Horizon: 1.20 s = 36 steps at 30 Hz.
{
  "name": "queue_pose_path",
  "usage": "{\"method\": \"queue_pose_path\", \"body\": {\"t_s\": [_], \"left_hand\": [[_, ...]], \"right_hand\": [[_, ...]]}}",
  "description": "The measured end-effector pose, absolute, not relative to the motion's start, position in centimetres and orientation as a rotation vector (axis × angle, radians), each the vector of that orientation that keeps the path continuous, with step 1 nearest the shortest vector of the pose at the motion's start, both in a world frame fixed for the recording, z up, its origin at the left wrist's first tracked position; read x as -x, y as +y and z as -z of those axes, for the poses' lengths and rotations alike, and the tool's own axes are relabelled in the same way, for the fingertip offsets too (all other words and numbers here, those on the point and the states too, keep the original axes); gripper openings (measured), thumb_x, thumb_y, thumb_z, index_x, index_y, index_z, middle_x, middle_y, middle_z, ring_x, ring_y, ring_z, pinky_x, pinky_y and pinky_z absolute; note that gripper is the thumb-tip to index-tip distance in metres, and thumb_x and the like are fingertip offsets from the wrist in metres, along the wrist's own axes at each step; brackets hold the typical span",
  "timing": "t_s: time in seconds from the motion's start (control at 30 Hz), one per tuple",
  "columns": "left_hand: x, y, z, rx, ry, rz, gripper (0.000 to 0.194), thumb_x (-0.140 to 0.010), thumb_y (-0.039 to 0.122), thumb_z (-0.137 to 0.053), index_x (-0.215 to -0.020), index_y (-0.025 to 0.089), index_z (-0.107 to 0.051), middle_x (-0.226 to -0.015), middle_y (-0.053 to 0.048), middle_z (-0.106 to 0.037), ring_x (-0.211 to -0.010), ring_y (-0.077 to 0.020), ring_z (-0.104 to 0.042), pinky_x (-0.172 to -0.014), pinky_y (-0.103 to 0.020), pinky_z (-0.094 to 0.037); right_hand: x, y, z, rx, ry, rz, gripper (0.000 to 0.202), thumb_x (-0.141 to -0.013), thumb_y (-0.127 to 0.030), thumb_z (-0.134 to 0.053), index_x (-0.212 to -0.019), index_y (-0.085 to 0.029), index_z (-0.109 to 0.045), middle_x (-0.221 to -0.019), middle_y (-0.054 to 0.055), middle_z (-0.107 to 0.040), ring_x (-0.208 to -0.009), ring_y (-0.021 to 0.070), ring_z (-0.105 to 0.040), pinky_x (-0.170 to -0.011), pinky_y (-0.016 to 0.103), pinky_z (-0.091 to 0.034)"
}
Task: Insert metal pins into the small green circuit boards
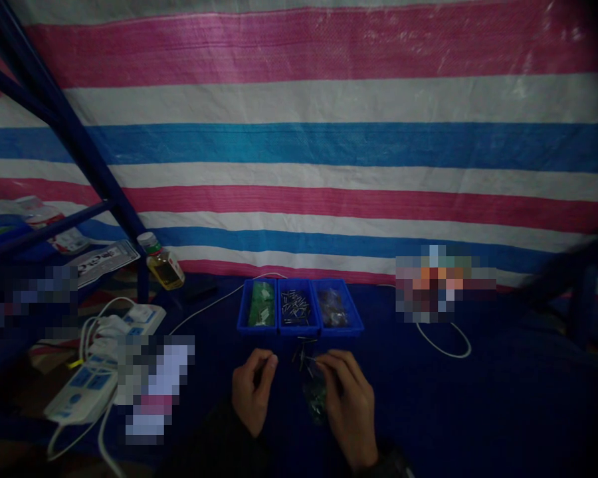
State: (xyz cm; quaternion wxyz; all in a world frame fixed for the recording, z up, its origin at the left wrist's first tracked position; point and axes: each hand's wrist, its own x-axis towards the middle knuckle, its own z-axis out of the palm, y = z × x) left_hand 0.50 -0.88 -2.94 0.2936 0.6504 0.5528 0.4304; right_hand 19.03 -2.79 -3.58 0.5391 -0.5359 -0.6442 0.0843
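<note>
My left hand [254,392] is closed, thumb and forefinger tips pressed together; whatever may be between them is too small to make out. Opposite it, my right hand [347,401] pinches what looks like a thin metal pin [310,359], over a few loose dark pins [301,353] on the blue tabletop. A clear plastic bag with green contents [317,400] lies beside the right palm, partly hidden by it. Just beyond both hands stand three blue bins: a left bin [240,324] of green packets, a middle bin [299,330] of metal pins, and a right bin [356,324] of brownish bagged pieces.
A bottle of yellow liquid [165,267] stands at the back left. Nearer on that side lie a white power strip [82,392] with plugs and cables. A white cable [458,352] loops at the right. Behind the table hangs a striped tarp [299,146]; a blue metal frame [92,156] rises left.
</note>
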Motion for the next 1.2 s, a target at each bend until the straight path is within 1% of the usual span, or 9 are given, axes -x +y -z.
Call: {"method": "queue_pose_path", "body": {"t_s": [0.13,0.23,0.3,0.37,0.47,0.57,0.77,0.93,1.2], "left_hand": [[-0.8,0.0,3.3,-1.843,1.595,-1.066,0.024,-0.098,0.038,-0.055,-0.091,0.019,-0.068,-0.064,0.003,-0.058,-0.056,-0.0132,-0.054,-0.056,-0.023,-0.04],[-1.4,0.3,3.7,-1.983,1.697,-0.927,0.019,-0.094,0.035,-0.061,-0.105,0.023,-0.07,-0.081,0.0,-0.067,-0.072,-0.0176,-0.064,-0.066,-0.026,-0.046],[-1.7,0.4,3.9,-2.048,1.76,-0.843,0.017,-0.092,0.034,-0.063,-0.105,0.026,-0.071,-0.086,-0.001,-0.068,-0.082,-0.0198,-0.067,-0.071,-0.028,-0.047],[-1.8,0.3,4.0,-2.082,1.796,-0.778,0.013,-0.092,0.032,-0.064,-0.1,0.026,-0.072,-0.088,-0.001,-0.069,-0.086,-0.0201,-0.067,-0.072,-0.028,-0.046],[-1.9,0.2,3.9,-2.099,1.821,-0.724,0.011,-0.093,0.028,-0.061,-0.096,0.025,-0.071,-0.09,-0.001,-0.069,-0.085,-0.0192,-0.067,-0.071,-0.028,-0.045],[-2.0,0.2,3.6,-2.104,1.819,-0.698,0.013,-0.095,0.026,-0.057,-0.092,0.024,-0.07,-0.089,-0.001,-0.068,-0.083,-0.0186,-0.067,-0.071,-0.028,-0.044],[-2.1,0.3,3.4,-2.115,1.825,-0.706,0.014,-0.095,0.032,-0.059,-0.1,0.026,-0.07,-0.084,0.001,-0.068,-0.082,-0.0188,-0.067,-0.071,-0.027,-0.043],[-2.2,0.5,3.4,-2.101,1.828,-0.653,0.018,-0.098,0.028,-0.055,-0.096,0.028,-0.073,-0.087,0.001,-0.07,-0.081,-0.0166,-0.068,-0.068,-0.026,-0.041],[-2.4,0.2,3.4,-2.115,1.821,-0.641,0.017,-0.099,0.025,-0.052,-0.096,0.025,-0.069,-0.088,0.001,-0.068,-0.083,-0.016,-0.067,-0.068,-0.026,-0.041]], "right_hand": [[-19.1,1.0,0.6,1.363,-1.507,-0.101,0.021,-0.103,-0.026,-0.051,-0.101,-0.02,-0.071,-0.098,0.008,-0.071,-0.088,0.0194,-0.07,-0.08,0.031,-0.054],[-19.0,3.2,-0.1,1.539,-1.591,-0.039,0.026,-0.103,-0.03,-0.052,-0.119,-0.018,-0.068,-0.105,0.011,-0.073,-0.089,0.023,-0.071,-0.077,0.032,-0.054],[-19.1,3.5,0.5,1.554,-1.585,-0.029,0.028,-0.103,-0.032,-0.051,-0.12,-0.018,-0.068,-0.105,0.012,-0.073,-0.092,0.023,-0.072,-0.078,0.032,-0.054],[-19.3,3.0,1.5,1.514,-1.572,-0.045,0.028,-0.104,-0.032,-0.048,-0.114,-0.018,-0.07,-0.102,0.01,-0.074,-0.09,0.0213,-0.072,-0.079,0.03,-0.054],[-19.5,1.4,2.9,1.459,-1.566,-0.123,0.028,-0.105,-0.031,-0.046,-0.106,-0.019,-0.071,-0.095,0.008,-0.073,-0.083,0.019,-0.072,-0.078,0.029,-0.054],[-19.3,0.1,3.6,1.411,-1.566,-0.207,0.027,-0.106,-0.03,-0.045,-0.105,-0.019,-0.07,-0.092,0.007,-0.071,-0.079,0.0179,-0.07,-0.078,0.029,-0.053],[-18.2,-1.4,4.0,1.373,-1.608,-0.293,0.024,-0.105,-0.025,-0.046,-0.103,-0.019,-0.069,-0.09,0.006,-0.07,-0.078,0.0177,-0.07,-0.077,0.029,-0.053],[-17.8,-2.0,4.4,1.337,-1.59,-0.304,0.023,-0.105,-0.023,-0.047,-0.104,-0.019,-0.07,-0.089,0.006,-0.071,-0.077,0.0177,-0.071,-0.076,0.028,-0.054],[-17.6,-2.5,4.1,1.281,-1.524,-0.333,0.023,-0.104,-0.025,-0.049,-0.101,-0.02,-0.071,-0.086,0.006,-0.073,-0.076,0.0182,-0.072,-0.071,0.028,-0.056]]}}
